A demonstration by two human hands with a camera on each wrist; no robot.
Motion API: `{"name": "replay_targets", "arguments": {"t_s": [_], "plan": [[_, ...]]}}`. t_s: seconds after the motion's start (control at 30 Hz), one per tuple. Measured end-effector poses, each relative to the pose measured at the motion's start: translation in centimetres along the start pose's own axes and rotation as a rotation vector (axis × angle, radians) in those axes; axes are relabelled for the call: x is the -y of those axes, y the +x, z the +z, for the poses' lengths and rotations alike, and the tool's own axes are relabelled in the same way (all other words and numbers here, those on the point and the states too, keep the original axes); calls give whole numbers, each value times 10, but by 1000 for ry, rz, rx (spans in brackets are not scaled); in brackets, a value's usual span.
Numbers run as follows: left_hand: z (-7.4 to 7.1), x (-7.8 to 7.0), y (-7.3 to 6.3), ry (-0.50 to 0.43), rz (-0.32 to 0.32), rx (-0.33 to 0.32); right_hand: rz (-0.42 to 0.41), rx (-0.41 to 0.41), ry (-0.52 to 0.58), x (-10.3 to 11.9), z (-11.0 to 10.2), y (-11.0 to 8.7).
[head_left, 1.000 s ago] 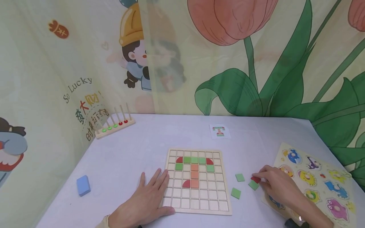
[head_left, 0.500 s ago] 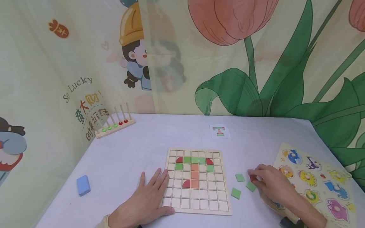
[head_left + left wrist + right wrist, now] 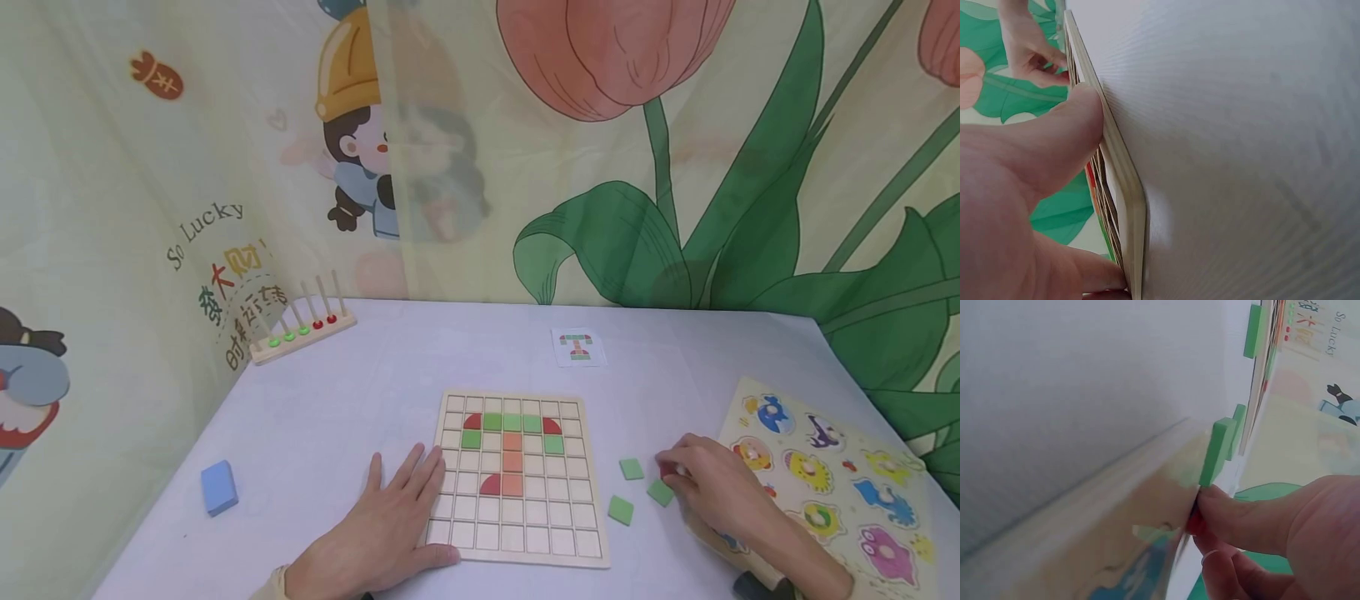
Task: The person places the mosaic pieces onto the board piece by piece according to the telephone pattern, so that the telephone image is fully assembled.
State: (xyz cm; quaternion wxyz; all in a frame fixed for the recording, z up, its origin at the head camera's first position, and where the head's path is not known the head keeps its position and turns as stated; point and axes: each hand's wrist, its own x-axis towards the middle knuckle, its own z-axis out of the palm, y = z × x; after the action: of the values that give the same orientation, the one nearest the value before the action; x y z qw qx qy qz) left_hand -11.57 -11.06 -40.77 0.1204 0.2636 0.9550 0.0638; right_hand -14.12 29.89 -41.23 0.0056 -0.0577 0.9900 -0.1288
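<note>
My left hand [image 3: 386,525] rests with straight, spread fingers on the left edge of a wooden grid board [image 3: 525,534]. Its thumb lies at the board's near edge, as the left wrist view also shows. Red quarter-round, green square and orange square tiles fill some cells, in a T-like shape. To the right of the board, my right hand [image 3: 720,483] pinches a small red tile [image 3: 1195,522] between thumb and fingers, low at the table; the fingers hide most of it. A green tile [image 3: 660,492] lies right beside those fingertips.
Two more green tiles [image 3: 620,509] lie between board and right hand. An animal puzzle board [image 3: 847,508] sits under the right forearm. A pattern card [image 3: 578,347] lies behind the grid board. Left are a blue block [image 3: 219,488] and a peg stand with beads [image 3: 303,337].
My right hand has shifted slightly left and closed around the red tile, which was more exposed earlier. The green tile beside it has slid slightly left. My left hand stays put.
</note>
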Motion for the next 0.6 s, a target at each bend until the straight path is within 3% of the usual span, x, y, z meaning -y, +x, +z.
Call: {"name": "replay_targets", "arguments": {"t_s": [0.13,0.3,0.6], "plan": [[1,0,0,5,0,1,-16,-27,0,3,-3,-1],[1,0,0,-7,3,-2,-69,-78,-2,23,-10,-4],[1,0,0,-13,3,-1,-314,-105,28,74,-5,4]]}}
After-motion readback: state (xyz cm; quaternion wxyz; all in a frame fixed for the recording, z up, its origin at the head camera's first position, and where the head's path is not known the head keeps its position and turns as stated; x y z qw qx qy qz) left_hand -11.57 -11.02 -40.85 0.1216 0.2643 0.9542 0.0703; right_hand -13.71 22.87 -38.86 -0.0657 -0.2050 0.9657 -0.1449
